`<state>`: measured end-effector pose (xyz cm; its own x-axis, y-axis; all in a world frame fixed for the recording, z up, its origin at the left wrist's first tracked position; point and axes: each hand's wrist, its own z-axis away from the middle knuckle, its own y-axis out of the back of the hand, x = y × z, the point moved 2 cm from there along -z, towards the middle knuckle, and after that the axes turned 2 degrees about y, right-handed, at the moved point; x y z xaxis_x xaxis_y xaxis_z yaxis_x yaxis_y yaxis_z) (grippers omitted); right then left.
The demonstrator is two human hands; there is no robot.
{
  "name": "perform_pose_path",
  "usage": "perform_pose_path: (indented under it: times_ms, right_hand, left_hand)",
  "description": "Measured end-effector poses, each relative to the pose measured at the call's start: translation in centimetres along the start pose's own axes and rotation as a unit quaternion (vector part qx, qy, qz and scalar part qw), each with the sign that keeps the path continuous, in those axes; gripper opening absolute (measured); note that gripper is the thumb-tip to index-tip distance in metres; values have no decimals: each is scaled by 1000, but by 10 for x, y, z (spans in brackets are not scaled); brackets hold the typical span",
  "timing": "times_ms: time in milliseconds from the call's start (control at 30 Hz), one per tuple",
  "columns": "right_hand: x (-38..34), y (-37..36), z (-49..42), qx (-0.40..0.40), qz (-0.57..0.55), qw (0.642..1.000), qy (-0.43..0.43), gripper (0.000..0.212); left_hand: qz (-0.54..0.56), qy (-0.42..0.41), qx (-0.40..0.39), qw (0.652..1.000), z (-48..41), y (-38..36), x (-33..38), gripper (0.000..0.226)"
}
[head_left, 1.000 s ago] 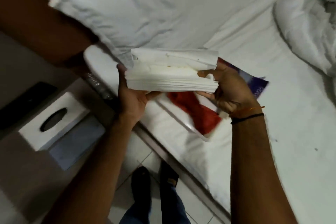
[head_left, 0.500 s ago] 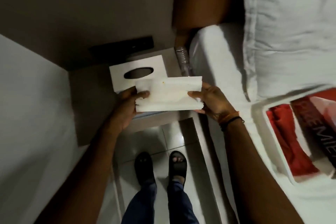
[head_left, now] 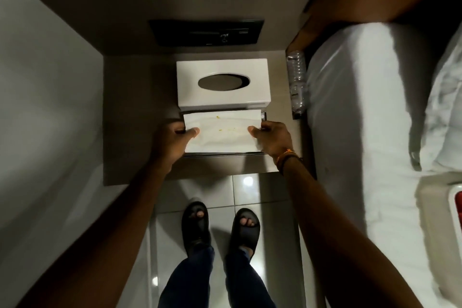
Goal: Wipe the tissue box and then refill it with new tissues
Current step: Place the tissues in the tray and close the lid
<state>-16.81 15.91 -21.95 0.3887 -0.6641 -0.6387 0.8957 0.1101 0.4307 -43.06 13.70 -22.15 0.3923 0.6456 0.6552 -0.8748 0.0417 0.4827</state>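
From the head view, the left hand and right hand each pinch an end of the tissue stack, apparently resting on the base tray beside the tissue-box cover; the refill is underway, and next the stack needs seating square and the cover refitting

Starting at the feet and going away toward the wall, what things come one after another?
sandals → tissues → tissue box → black panel on the wall
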Motion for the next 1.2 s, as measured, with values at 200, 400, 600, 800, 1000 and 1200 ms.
perform_pose_path:
  times_ms: [200,400,600,800,1000,1200]
  right_hand:
    - [2,-7,-9,58,94,993,30,31]
    - [6,-8,-12,72,112,991,24,32]
    - [8,-5,-11,95,102,990,18,32]
    - [7,-1,-18,111,185,977,-4,46]
    - [4,-2,-20,118,227,967,8,42]
    - [3,3,-13,108,203,972,41,32]
  left_hand:
    - [-86,-20,38,995,-13,-8,-2,43]
    - [-107,-61,49,991,-11,-15,-6,44]
    - [-135,-102,89,982,-11,-21,-8,44]
    - [-101,-72,92,988,-14,-24,-13,16]
    - [-101,-80,117,985,-14,-25,-13,22]
    - [-94,-83,125,984,-11,-21,-14,24]
